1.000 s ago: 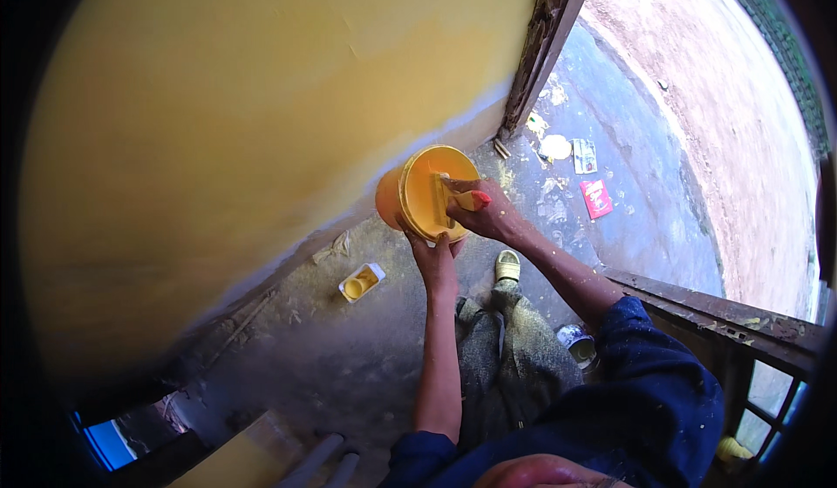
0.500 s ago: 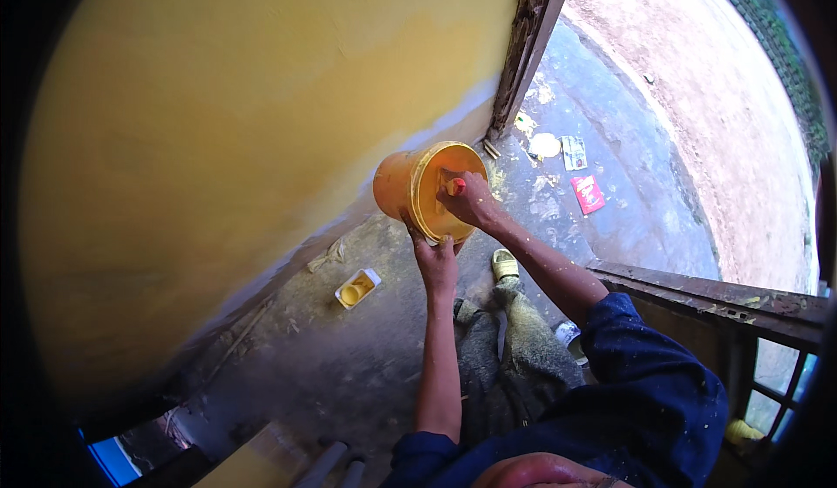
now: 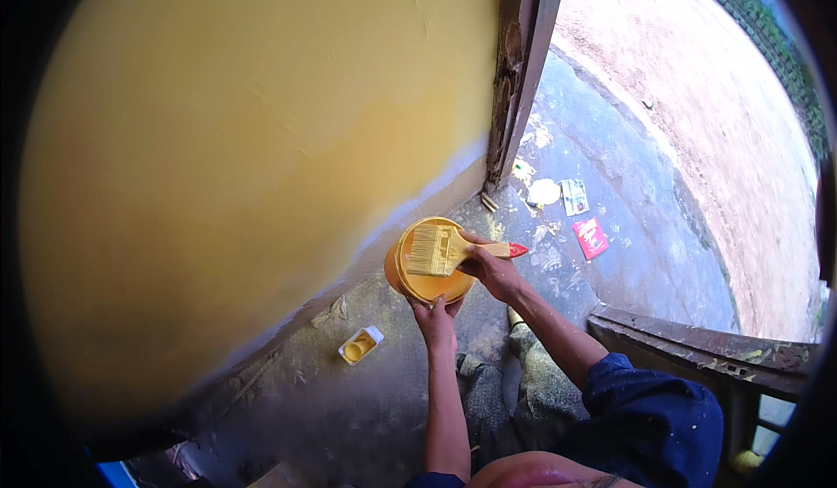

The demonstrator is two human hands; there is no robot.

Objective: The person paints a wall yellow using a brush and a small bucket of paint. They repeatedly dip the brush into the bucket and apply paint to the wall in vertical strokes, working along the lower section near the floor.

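1. Head view, left hand (image 3: 434,320): the forearm reaches straight up from the lower edge; the fingers grasp the near rim of the bucket (image 3: 396,273).
2. Head view, right hand (image 3: 490,270): the forearm slants in from the lower right; the fingers grip the paintbrush (image 3: 446,251) around its handle.
3. The brush lies across the bucket's mouth, its wide bristles yellow-coated, its handle tip red.
4. The round bucket is yellow-orange, tilted toward the person, near the yellow wall (image 3: 261,156).

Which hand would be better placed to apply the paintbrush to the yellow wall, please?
Probably the right hand: it holds the paintbrush by its handle, bristles pointing toward the yellow wall. The left hand is occupied, supporting the bucket at its near side.
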